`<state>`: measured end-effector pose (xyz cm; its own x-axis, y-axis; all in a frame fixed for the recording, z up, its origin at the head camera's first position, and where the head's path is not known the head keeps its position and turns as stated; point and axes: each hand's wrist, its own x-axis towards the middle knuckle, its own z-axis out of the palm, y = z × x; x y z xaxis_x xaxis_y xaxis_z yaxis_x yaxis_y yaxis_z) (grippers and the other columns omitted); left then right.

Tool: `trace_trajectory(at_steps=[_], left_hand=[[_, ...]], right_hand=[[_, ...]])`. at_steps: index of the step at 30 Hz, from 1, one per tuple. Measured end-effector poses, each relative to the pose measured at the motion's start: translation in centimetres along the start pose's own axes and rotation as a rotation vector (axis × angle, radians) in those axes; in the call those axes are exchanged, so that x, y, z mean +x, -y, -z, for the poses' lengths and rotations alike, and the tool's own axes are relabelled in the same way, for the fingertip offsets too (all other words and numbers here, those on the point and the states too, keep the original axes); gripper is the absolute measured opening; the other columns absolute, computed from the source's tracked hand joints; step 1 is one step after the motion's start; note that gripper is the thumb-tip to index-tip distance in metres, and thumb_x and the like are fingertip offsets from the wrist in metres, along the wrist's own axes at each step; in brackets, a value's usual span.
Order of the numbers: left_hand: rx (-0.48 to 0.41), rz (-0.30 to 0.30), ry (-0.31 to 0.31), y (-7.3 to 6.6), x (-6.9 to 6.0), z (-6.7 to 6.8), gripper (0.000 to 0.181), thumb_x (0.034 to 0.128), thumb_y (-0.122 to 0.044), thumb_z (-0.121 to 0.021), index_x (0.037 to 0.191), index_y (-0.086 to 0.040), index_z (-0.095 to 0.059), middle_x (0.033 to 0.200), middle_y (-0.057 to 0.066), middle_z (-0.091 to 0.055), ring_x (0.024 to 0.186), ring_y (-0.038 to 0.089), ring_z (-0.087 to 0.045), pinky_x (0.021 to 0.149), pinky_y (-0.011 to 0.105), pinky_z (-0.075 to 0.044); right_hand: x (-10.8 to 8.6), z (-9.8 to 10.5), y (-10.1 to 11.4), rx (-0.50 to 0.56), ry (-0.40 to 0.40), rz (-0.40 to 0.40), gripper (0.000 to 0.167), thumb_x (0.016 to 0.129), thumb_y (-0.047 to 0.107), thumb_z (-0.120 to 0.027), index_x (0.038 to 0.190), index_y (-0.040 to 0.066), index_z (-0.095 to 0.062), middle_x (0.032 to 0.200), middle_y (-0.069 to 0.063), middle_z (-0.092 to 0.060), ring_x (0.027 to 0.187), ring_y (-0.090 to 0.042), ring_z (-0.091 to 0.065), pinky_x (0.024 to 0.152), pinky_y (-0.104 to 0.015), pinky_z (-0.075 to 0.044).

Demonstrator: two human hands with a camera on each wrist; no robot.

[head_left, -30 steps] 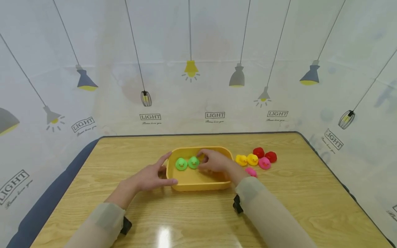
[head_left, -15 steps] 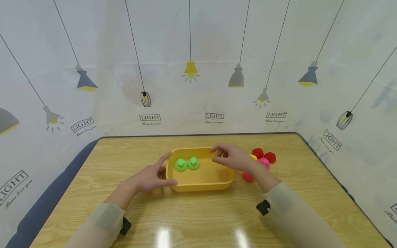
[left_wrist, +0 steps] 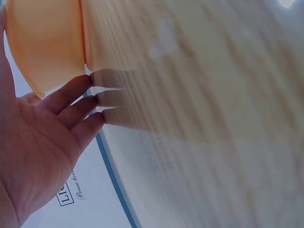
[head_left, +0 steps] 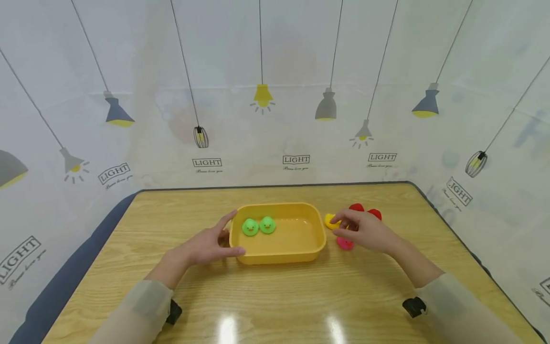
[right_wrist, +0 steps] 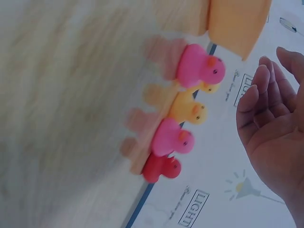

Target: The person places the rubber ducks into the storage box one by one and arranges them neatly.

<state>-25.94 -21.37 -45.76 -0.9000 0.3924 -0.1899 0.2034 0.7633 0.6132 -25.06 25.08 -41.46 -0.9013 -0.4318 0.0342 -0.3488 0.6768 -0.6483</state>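
Two green rubber ducks (head_left: 259, 226) sit side by side in the left part of a yellow plastic basin (head_left: 279, 258). My left hand (head_left: 210, 244) holds the basin's left end, thumb at the near corner and index finger at the far one; its other fingers extend onto the table in the left wrist view. Over the loose ducks right of the basin hovers my right hand (head_left: 367, 231), fingers loosely bent around nothing. Beneath it show a yellow duck (head_left: 330, 221), a pink duck (right_wrist: 197, 66) and a red duck (right_wrist: 159, 167). The hand partly covers the group in the head view.
The wooden table (head_left: 275, 296) has a dark edge along its back and sides. A white cloth (head_left: 275, 57) printed with hanging lamps stands behind and around it. Another pink duck (right_wrist: 168, 138) stands between the yellow and red ones.
My right hand has left the green duck inside the basin and moved right, past the rim, to above the loose ducks. The left hand and both green ducks stay in place.
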Motion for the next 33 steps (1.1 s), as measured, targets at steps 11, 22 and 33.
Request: trace_trajectory(at_steps=[11,22,33], left_hand=[[-0.01,0.039,0.01,-0.3,-0.2,0.1,0.121,0.0873,-0.079,-0.077,0.176,-0.044,-0.002,0.163,0.015,-0.059,0.152,0.044,-0.052,0.126,0.07,-0.036],[-0.001,0.023,0.006,-0.1,-0.1,0.1,0.119,0.0885,-0.078,-0.076,0.176,-0.045,-0.002,0.162,0.015,-0.06,0.152,0.044,-0.052,0.126,0.071,-0.036],[0.003,0.017,0.004,0.0,-0.1,0.1,0.12,0.0885,-0.077,-0.077,0.176,-0.045,-0.002,0.159,0.014,-0.063,0.15,0.043,-0.055,0.124,0.071,-0.038]], right_hand=[[-2.7,1.1,-3.6,-0.002,0.017,-0.063,0.03,0.103,0.022,-0.079,0.127,0.008,-0.071,0.1,-0.001,-0.068,0.087,-0.019,-0.06,0.071,-0.024,-0.052],[-2.2,0.5,-5.4,0.09,0.115,-0.129,0.04,0.1,0.019,-0.082,0.133,0.01,-0.062,0.108,-0.008,-0.067,0.091,-0.024,-0.061,0.067,-0.027,-0.056],[-1.3,-0.1,-5.5,0.071,0.125,-0.165,0.046,0.097,0.028,-0.087,0.133,0.013,-0.064,0.109,-0.008,-0.069,0.092,-0.023,-0.063,0.071,-0.028,-0.058]])
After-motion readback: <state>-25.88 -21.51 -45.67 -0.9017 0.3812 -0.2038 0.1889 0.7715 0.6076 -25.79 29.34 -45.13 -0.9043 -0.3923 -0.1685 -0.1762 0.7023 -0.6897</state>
